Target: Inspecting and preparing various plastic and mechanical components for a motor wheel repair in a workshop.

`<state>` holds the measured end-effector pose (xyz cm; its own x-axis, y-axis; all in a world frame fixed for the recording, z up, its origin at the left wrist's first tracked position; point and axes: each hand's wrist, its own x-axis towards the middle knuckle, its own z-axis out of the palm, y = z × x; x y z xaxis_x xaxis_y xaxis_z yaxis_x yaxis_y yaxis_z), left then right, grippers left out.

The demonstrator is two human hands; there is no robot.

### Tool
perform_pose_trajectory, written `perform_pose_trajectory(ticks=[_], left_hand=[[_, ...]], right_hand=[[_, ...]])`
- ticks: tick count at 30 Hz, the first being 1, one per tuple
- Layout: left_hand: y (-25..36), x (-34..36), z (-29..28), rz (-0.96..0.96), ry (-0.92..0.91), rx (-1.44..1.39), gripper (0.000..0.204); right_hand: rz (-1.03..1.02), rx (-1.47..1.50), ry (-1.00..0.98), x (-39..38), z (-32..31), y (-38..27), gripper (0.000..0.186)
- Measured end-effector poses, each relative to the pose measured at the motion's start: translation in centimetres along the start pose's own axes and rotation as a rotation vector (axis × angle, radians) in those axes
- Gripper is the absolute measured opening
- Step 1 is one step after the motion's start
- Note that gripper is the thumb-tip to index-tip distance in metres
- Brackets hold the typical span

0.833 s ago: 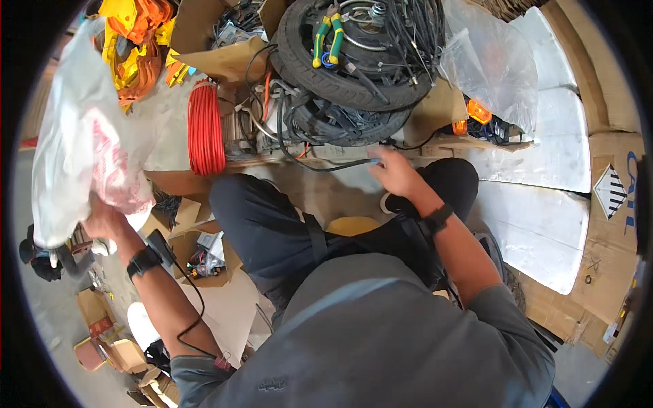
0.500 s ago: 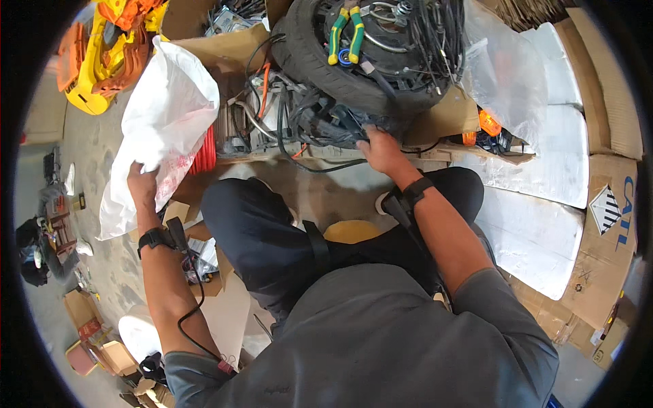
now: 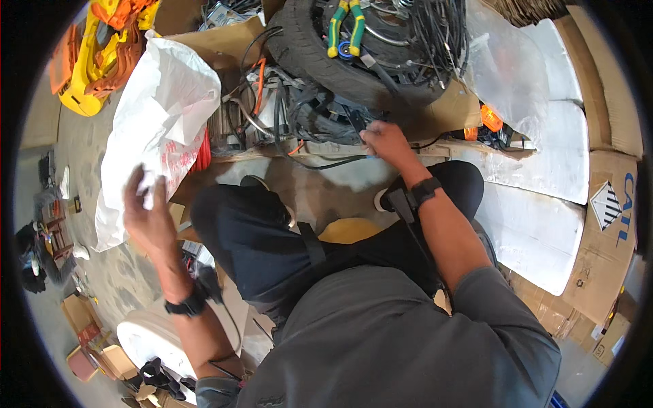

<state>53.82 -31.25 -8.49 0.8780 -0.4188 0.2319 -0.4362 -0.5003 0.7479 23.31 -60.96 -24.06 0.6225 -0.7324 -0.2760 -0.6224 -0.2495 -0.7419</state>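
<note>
My left hand (image 3: 149,217) is open in front of a white plastic bag (image 3: 163,95), its fingers apart and somewhat blurred. The bag stands puffed up at the left, with red print low on its side. My right hand (image 3: 388,144) is closed on a small dark part (image 3: 357,121), most of it hidden by the fingers. Just behind that hand lies a bundle of black cables (image 3: 316,119), in front of a black tyre (image 3: 299,47). Green-and-yellow-handled pliers (image 3: 357,30) rest on the tyre.
Thin black cables (image 3: 445,34) and clear plastic film (image 3: 507,75) lie at the back right. White foam blocks (image 3: 530,224) and a cardboard box (image 3: 602,251) line the right side. Orange-and-yellow plastic parts (image 3: 88,81) stand far left. A white round container (image 3: 146,333) is by my left arm.
My left hand has let go of the bag, opened, and come back toward me. My right hand has shifted slightly right, still closed on the dark part.
</note>
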Motion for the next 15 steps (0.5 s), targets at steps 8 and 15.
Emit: perform_pose_trajectory(ticks=[8, 15], left_hand=[[6.3, -11.8, 10.1, -0.515, -0.785, -0.734, 0.038], [9.1, -13.5, 12.8, -0.446, -0.974, -0.975, 0.04]], right_hand=[[0.3, 1.045, -0.416, -8.9, -1.7, -5.7, 0.022], [0.143, 1.285, -0.734, -11.9, -0.2, -5.2, 0.022]])
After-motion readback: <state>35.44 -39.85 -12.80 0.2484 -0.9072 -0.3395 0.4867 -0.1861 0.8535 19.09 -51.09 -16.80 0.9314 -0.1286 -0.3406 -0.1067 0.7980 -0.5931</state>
